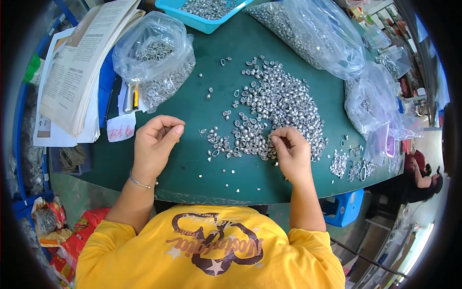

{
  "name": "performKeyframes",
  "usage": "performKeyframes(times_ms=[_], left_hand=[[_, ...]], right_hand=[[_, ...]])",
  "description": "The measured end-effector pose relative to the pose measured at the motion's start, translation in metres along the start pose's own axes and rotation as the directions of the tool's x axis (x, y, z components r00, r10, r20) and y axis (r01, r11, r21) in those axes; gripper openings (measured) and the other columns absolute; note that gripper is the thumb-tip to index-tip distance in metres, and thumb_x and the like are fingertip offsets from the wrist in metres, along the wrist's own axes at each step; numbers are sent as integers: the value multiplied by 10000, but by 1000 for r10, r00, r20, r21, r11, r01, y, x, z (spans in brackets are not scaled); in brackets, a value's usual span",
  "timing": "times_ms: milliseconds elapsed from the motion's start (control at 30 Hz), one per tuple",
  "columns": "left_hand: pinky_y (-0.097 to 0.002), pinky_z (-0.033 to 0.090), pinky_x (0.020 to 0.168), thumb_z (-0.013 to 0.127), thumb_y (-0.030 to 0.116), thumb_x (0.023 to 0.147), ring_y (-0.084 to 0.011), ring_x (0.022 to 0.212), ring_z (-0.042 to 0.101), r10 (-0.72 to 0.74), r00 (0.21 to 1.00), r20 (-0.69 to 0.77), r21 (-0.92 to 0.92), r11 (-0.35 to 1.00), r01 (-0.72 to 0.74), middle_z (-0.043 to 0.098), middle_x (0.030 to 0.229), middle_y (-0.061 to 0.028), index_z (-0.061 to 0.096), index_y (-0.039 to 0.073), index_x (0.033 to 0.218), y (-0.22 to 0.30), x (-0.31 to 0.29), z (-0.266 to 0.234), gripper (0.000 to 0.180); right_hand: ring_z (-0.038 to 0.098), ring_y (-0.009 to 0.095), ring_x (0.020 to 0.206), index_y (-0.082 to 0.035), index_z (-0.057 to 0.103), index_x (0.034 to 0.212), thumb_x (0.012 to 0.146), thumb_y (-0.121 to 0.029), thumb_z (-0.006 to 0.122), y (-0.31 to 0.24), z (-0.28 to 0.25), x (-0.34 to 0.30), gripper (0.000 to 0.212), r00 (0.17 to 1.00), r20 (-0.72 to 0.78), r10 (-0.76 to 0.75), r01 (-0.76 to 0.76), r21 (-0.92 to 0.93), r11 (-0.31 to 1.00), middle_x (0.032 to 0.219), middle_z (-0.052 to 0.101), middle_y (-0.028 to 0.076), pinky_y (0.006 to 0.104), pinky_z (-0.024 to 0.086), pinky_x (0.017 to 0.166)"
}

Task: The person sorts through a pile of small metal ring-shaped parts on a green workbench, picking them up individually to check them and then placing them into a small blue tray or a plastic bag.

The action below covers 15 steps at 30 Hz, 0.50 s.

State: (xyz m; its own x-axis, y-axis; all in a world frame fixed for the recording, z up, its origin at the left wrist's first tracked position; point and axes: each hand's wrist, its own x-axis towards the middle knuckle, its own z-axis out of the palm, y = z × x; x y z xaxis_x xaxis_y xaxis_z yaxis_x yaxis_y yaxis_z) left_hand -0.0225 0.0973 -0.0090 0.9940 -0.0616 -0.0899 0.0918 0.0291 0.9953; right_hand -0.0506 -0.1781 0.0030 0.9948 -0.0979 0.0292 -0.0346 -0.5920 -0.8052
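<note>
A heap of small silver metal pieces (284,108), rounded and hollow like little cups, lies loose on the dark green table. At the heap's near edge, my right hand (292,156) is closed, thumb against curled fingers. Whatever it pinches, if anything, is hidden. My left hand (156,139), a bangle on its wrist, hovers left of the heap with thumb and forefinger pressed together. Anything between those fingertips is too small to make out. Between the hands lies a looser cluster of the same pieces (219,143).
A clear bag of metal rings (166,82) sits at left, beside stacked papers (72,77) and a lighter (136,98). A blue basket (207,24) and a large filled bag (308,43) stand behind. Smaller parts (339,164) lie at right, near a blue stool (347,208). Another person (416,178) is farther right.
</note>
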Motion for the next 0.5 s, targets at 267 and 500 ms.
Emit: performKeyframes(times_ms=[267,500], left_hand=[[-154,380,538,590,78,820,-41,610,482,-8,1000,-4,1,1000,8,571,734,-2,602,19,887,0,-1,0,90],[-150,379,541,596,86,815,-37,610,481,-3,1000,1,-26,1000,3,567,725,5,601,21,885,-1,0,0,96]], right_hand=[[588,132,606,27,551,927,854,-45,518,2,-14,-1,108,894,343,288,-448,705,550,757,605,95,220,481,511],[608,166,702,34,543,964,816,42,483,7,-15,1,159,897,391,204,-434,864,255,838,606,132,228,508,520]])
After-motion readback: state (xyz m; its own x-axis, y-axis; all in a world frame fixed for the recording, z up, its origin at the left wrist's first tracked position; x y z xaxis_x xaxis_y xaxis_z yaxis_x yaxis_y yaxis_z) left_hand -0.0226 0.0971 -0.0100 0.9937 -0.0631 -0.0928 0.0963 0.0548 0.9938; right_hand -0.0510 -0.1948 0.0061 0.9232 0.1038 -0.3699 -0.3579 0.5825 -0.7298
